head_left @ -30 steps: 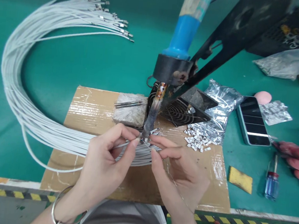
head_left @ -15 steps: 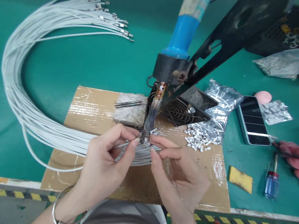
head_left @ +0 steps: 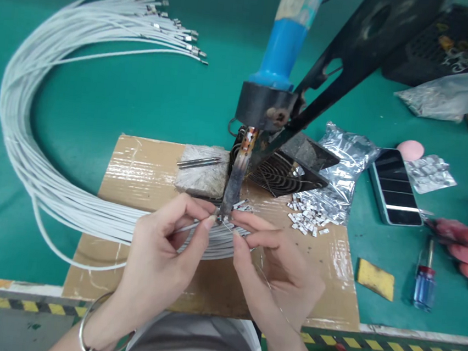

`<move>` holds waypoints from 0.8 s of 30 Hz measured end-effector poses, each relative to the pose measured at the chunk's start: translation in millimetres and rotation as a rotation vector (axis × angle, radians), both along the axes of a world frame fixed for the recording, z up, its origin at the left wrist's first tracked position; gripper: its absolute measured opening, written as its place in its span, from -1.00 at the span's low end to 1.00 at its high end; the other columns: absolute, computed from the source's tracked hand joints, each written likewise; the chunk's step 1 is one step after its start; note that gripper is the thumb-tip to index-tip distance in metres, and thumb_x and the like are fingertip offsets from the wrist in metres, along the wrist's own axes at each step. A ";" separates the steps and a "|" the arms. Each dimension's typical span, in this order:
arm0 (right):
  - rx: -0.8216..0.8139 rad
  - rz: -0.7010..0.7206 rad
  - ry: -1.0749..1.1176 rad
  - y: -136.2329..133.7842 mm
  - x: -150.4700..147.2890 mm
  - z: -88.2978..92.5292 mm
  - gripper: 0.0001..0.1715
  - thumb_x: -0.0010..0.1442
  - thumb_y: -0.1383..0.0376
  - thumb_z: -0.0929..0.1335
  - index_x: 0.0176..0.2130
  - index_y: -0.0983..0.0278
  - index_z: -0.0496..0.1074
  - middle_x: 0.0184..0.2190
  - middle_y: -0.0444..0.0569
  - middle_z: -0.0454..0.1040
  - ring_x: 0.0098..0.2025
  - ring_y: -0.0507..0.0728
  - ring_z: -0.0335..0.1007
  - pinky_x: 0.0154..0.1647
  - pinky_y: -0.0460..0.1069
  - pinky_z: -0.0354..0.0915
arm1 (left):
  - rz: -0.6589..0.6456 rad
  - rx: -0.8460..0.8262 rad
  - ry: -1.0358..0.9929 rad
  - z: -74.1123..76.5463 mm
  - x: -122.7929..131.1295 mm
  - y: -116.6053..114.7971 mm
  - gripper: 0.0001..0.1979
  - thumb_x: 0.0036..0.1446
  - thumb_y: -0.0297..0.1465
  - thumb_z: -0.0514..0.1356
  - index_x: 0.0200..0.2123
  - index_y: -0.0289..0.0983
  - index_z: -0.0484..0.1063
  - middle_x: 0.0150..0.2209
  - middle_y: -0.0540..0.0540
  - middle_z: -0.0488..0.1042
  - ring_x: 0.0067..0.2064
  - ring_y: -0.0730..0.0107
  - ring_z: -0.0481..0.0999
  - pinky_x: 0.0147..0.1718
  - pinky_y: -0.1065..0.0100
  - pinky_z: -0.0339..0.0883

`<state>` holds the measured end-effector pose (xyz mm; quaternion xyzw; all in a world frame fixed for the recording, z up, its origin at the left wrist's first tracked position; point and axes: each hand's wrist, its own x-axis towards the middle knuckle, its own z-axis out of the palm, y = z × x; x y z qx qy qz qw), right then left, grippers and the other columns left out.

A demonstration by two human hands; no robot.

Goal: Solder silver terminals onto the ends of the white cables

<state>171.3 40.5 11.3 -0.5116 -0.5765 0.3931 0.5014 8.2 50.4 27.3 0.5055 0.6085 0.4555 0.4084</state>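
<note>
My left hand (head_left: 164,257) pinches the end of one white wire between thumb and forefinger, right under the tip of the fixed soldering iron (head_left: 236,176). My right hand (head_left: 278,268) pinches a thin strand of solder wire (head_left: 267,281) and holds its end at the same tip. The white wire comes from a long curved wire bundle (head_left: 34,140) that sweeps round the left side of the green bench, its far ends fitted with metal terminals (head_left: 177,32). Both hands work above a taped cardboard pad (head_left: 135,171).
A black stand arm (head_left: 354,49) holds the blue-handled iron. Behind it lie a wire fan grille (head_left: 283,175), a grey block (head_left: 203,175), loose small metal terminals (head_left: 308,218) by a foil bag, a phone (head_left: 396,188), a yellow sponge (head_left: 375,278), a screwdriver (head_left: 422,279) and red-handled pliers (head_left: 464,250).
Hardly anything has changed: both hands stay pinched at the iron tip; the view has shifted very slightly.
</note>
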 end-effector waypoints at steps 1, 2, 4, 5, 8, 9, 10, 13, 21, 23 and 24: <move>0.002 0.000 0.002 -0.1 0.0 -0.1 -0.78 0.38 0.49 0.49 -0.20 0.16 0.55 0.06 -0.04 0.78 0.06 0.15 0.78 0.12 0.03 0.62 | 0.002 -0.001 0.003 -0.1 -0.2 -0.1 -0.83 0.34 -0.48 0.32 -0.34 -0.17 0.51 -0.24 0.03 0.72 -0.44 0.50 0.58 -0.57 0.49 0.24; 0.003 -0.002 0.003 -0.1 0.1 -0.3 -0.78 0.38 0.49 0.49 -0.20 0.16 0.54 0.06 -0.03 0.78 0.07 0.16 0.78 0.12 0.04 0.63 | 0.002 0.001 0.005 -0.3 -0.3 -0.1 -0.83 0.34 -0.48 0.32 -0.34 -0.18 0.51 -0.24 0.03 0.72 -0.42 0.49 0.60 -0.54 0.50 0.29; -0.001 -0.007 -0.001 0.0 0.4 -0.9 -0.79 0.38 0.48 0.49 -0.21 0.16 0.54 0.06 -0.01 0.79 0.08 0.18 0.78 0.11 0.06 0.63 | -0.002 0.005 0.007 -0.5 -0.3 0.3 -0.84 0.33 -0.49 0.33 -0.34 -0.18 0.51 -0.24 0.01 0.73 -0.37 0.46 0.65 -0.47 0.50 0.38; -0.002 -0.009 -0.005 0.1 0.5 -1.2 -0.79 0.38 0.48 0.49 -0.21 0.16 0.55 0.05 0.00 0.79 0.08 0.20 0.78 0.10 0.07 0.64 | -0.005 0.005 0.008 -0.5 0.0 0.6 -0.84 0.32 -0.50 0.32 -0.34 -0.18 0.51 -0.24 0.00 0.73 -0.37 0.46 0.66 -0.46 0.50 0.40; -0.003 -0.013 -0.010 0.8 0.7 -2.0 -0.80 0.38 0.47 0.49 -0.21 0.16 0.55 0.04 0.02 0.79 0.07 0.22 0.78 0.07 0.09 0.65 | -0.012 -0.008 0.015 0.1 1.3 1.7 -0.85 0.33 -0.48 0.32 -0.33 -0.19 0.51 -0.23 -0.02 0.74 -0.41 0.45 0.64 -0.51 0.48 0.38; 0.000 -0.014 -0.010 1.0 0.6 -2.2 -0.80 0.38 0.47 0.49 -0.21 0.16 0.55 0.04 0.02 0.79 0.07 0.21 0.78 0.07 0.09 0.65 | -0.015 -0.011 0.014 0.4 1.8 2.1 -0.85 0.33 -0.48 0.32 -0.33 -0.19 0.51 -0.22 -0.03 0.74 -0.40 0.45 0.65 -0.49 0.48 0.40; 0.003 -0.016 -0.009 1.1 0.5 -2.4 -0.80 0.38 0.47 0.49 -0.21 0.16 0.56 0.05 0.01 0.79 0.06 0.21 0.79 0.07 0.08 0.65 | -0.018 -0.010 0.008 0.9 2.2 2.5 -0.85 0.33 -0.48 0.32 -0.33 -0.19 0.51 -0.21 -0.03 0.75 -0.38 0.44 0.66 -0.46 0.49 0.43; 0.011 -0.024 -0.010 0.8 -0.2 -2.7 -0.79 0.38 0.48 0.50 -0.21 0.16 0.57 0.04 -0.01 0.79 0.03 0.19 0.79 0.07 0.07 0.66 | -0.021 -0.007 -0.012 1.6 2.6 3.0 -0.84 0.32 -0.50 0.30 -0.33 -0.19 0.50 -0.18 -0.05 0.76 -0.31 0.40 0.72 -0.34 0.47 0.53; 0.016 -0.029 -0.005 0.5 0.1 -2.6 -0.77 0.36 0.50 0.51 -0.21 0.15 0.58 0.04 -0.05 0.79 0.03 0.15 0.79 0.11 0.05 0.64 | -0.022 -0.008 0.010 -1.5 2.4 1.5 -0.84 0.34 -0.46 0.32 -0.33 -0.17 0.49 -0.24 0.01 0.73 -0.45 0.47 0.58 -0.57 0.45 0.25; 0.017 -0.029 0.003 0.6 0.1 -2.6 -0.77 0.37 0.50 0.51 -0.20 0.15 0.58 0.04 -0.04 0.79 0.03 0.15 0.79 0.12 0.04 0.63 | -0.022 -0.008 0.001 -0.9 2.7 1.4 -0.84 0.34 -0.47 0.31 -0.33 -0.17 0.49 -0.25 0.00 0.73 -0.47 0.48 0.56 -0.58 0.44 0.23; 0.018 -0.030 0.007 0.6 0.0 -2.5 -0.77 0.37 0.50 0.51 -0.20 0.15 0.59 0.04 -0.05 0.79 0.03 0.15 0.78 0.12 0.04 0.63 | -0.021 -0.009 -0.001 -0.4 2.8 1.4 -0.84 0.34 -0.47 0.31 -0.33 -0.17 0.49 -0.25 0.00 0.73 -0.47 0.48 0.55 -0.58 0.44 0.23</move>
